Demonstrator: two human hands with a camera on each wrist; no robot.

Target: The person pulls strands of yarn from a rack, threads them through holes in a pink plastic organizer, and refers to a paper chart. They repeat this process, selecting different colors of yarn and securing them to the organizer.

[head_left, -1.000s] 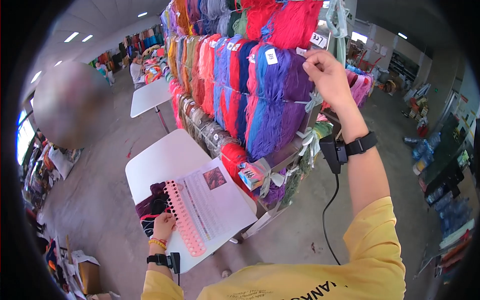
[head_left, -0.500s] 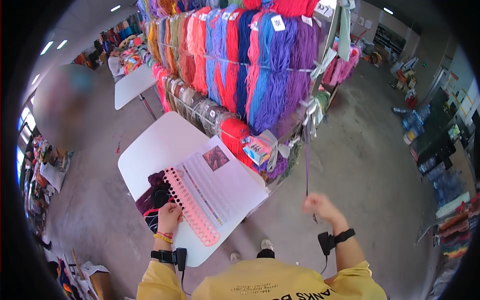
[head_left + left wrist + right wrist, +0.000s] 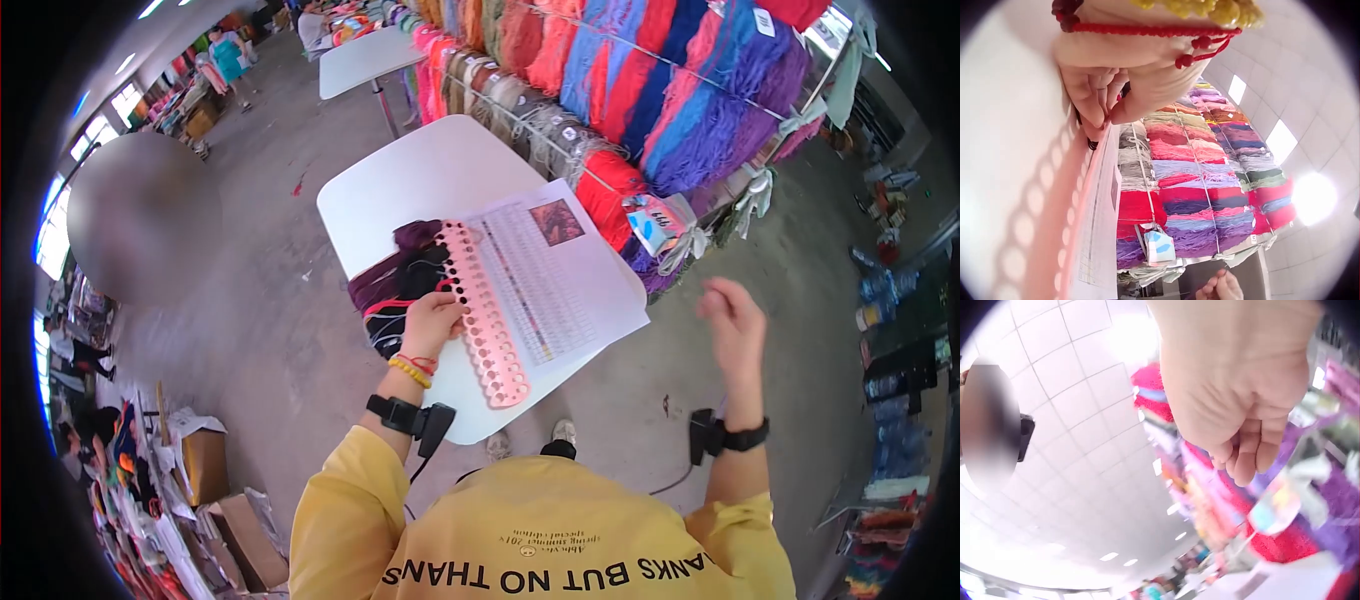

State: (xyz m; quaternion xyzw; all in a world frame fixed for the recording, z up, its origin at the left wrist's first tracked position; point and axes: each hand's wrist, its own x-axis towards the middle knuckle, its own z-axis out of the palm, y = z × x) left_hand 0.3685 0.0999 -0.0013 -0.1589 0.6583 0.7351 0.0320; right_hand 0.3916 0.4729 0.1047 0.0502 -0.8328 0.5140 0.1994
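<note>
On the white round-cornered desk [image 3: 420,180] at frame centre, the left hand [image 3: 433,322] pinches between fingers the pink perforated card [image 3: 482,310], whose dark yarns [image 3: 420,272] may tangle if dragged, and whether the right hand [image 3: 738,320] grips anything, I cannot tell.

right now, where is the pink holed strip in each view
Head: the pink holed strip slants across the centre.
Left wrist: lower left, running to the bottom edge.
Right wrist: not visible.
Shared landmark: the white-and-blue packet, in all three, blurred in right wrist.

Far white table [image 3: 350,68] | cardboard boxes [image 3: 206,468] lower left | teal-clad person [image 3: 228,62]
</note>
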